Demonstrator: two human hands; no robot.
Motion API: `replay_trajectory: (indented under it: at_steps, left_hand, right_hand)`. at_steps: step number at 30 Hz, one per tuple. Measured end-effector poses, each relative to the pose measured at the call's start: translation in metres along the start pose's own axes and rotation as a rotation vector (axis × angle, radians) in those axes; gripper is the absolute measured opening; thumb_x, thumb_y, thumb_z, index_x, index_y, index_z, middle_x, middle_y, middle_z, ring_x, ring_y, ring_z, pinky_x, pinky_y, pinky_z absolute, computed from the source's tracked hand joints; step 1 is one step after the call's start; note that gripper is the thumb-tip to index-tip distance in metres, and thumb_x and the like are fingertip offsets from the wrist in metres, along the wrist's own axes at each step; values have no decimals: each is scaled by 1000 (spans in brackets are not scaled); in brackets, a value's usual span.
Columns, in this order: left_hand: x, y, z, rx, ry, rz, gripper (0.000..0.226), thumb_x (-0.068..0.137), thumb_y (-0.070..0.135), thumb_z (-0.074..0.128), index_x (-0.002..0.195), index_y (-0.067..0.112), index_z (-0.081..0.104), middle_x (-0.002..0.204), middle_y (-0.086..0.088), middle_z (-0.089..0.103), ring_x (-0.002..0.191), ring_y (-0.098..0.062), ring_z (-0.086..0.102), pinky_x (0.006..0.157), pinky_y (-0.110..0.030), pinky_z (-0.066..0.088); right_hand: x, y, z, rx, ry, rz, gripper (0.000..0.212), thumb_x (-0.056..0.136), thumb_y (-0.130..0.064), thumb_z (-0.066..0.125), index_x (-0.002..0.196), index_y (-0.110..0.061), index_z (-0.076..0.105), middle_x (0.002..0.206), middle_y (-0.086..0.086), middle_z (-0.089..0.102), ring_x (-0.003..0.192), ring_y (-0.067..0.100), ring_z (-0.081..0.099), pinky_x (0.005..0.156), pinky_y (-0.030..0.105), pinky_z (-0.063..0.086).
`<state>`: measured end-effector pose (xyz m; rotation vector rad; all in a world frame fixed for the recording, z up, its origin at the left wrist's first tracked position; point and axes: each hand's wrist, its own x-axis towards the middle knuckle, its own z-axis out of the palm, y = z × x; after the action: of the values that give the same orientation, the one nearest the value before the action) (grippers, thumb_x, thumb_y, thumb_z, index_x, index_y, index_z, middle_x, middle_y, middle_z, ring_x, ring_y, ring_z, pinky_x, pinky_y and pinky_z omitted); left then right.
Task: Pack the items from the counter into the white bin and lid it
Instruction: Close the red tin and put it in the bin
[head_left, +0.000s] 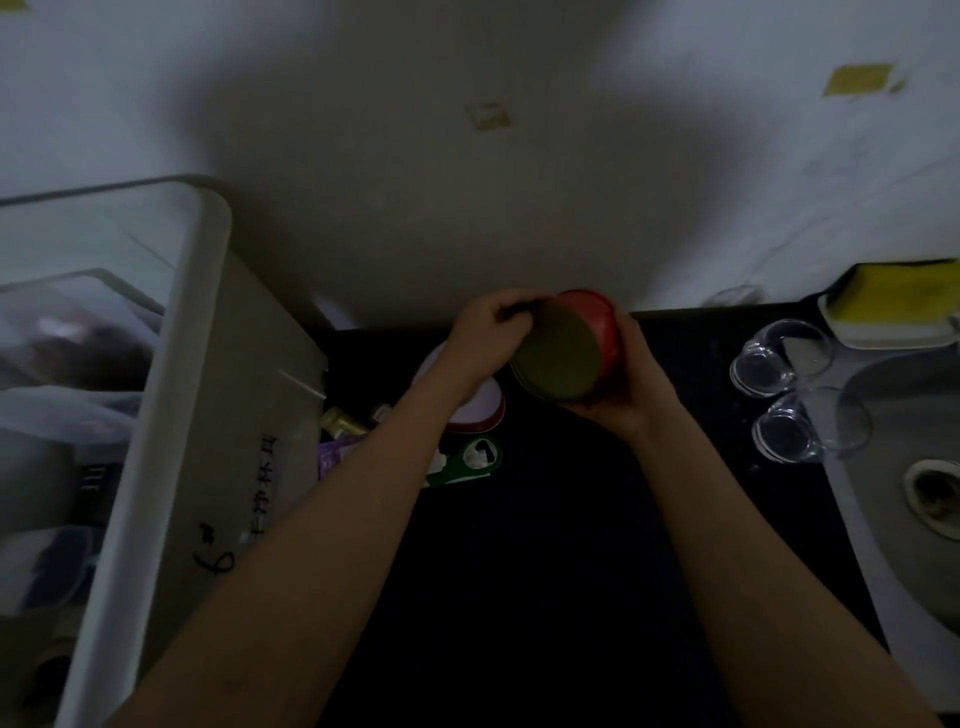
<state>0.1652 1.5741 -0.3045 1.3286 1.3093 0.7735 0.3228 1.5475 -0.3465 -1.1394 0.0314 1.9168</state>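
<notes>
- Both my grips hold the round red bowl stack (569, 348): right hand (628, 384) cups it, left hand (485, 338) pinches its rim.
- Big white plastic bin (171, 415) sits well left of the stack, nearer my left arm.

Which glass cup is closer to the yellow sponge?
The farther glass cup, nearest the wall; the other glass cup sits nearer the person, farther from the sponge.

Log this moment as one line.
left hand: grips olive disc | right hand: holds red bowl | white bin: open, unlidded
</notes>
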Motion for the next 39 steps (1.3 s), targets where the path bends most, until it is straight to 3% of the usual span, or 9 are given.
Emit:
replay_trajectory:
  at_steps: [4, 8, 11, 15, 19, 26, 31, 34, 39]
  left_hand:
    - [-9, -26, -18, 537, 13, 113, 43, 86, 28, 59, 128, 17, 56, 128, -2, 56, 119, -20, 52, 96, -30, 47]
    - [-17, -57, -34, 984, -40, -166, 104, 61, 67, 68, 145, 37, 15, 153, -4, 11, 141, -29, 15, 109, -55, 28]
    - [-17, -67, -33, 910, -123, -272, 102, 54, 68, 67, 138, 39, 18, 151, -2, 13, 138, -29, 17, 108, -57, 28]
    - [-15, -66, -30, 856, 47, -66, 66, 82, 40, 58, 141, 18, 36, 146, -12, 30, 134, -29, 30, 107, -42, 33]
    - [-11, -32, -26, 324, 197, -14, 29, 95, 25, 50, 116, 7, 59, 122, -15, 57, 104, -16, 52, 83, -18, 37]
    - [-10, 32, -27, -128, 47, -324, 48, 86, 51, 57, 125, 23, 54, 122, 0, 59, 104, -16, 58, 79, -31, 53]
    - [-42, 68, -48, -185, 201, -180, 33, 88, 35, 60, 117, 19, 61, 100, 4, 64, 83, -6, 60, 62, -23, 50]
    - [-70, 84, -63, -211, 300, -47, 21, 87, 27, 63, 104, 16, 66, 97, 0, 67, 87, -13, 63, 73, -29, 54]
    - [-122, 101, -90, -293, 356, 142, 8, 87, 19, 63, 92, 16, 68, 93, -3, 69, 88, -16, 65, 81, -30, 54]
  right_hand:
    - [-1, 5, -2, -150, 65, -236, 54, 84, -45, 61, 128, -16, 52, 120, 11, 60, 106, 29, 61, 85, 45, 55]
    - [-3, 13, -2, -331, 197, -512, 51, 77, -35, 72, 124, -19, 58, 118, 5, 63, 101, 16, 64, 71, 22, 56]
    - [-3, 21, -1, -470, 219, -596, 46, 71, -38, 76, 113, -30, 62, 108, -8, 64, 92, 3, 64, 63, 11, 53]
    - [-3, 25, 0, -695, 280, -700, 54, 70, -41, 76, 119, -27, 59, 125, 1, 56, 108, 12, 58, 91, 29, 51]
    - [-12, 26, 10, -884, 313, -820, 63, 71, -36, 77, 128, -23, 52, 139, 2, 37, 123, 13, 43, 97, 23, 37]
    - [-44, 30, 48, -1088, 152, -1019, 81, 70, -36, 78, 139, -25, 37, 147, 4, 29, 125, 10, 35, 96, 12, 33]
    - [-80, 22, 75, -892, -45, -938, 69, 85, -43, 62, 143, -26, 30, 141, -4, 38, 125, 11, 43, 100, 24, 41]
    - [-105, 29, 94, -753, -145, -868, 40, 91, -37, 55, 129, -28, 46, 120, -12, 56, 109, 7, 57, 87, 16, 51]
    - [-144, 54, 129, -585, -294, -670, 33, 91, -39, 54, 121, -27, 52, 109, -10, 62, 98, 4, 61, 93, 40, 53]
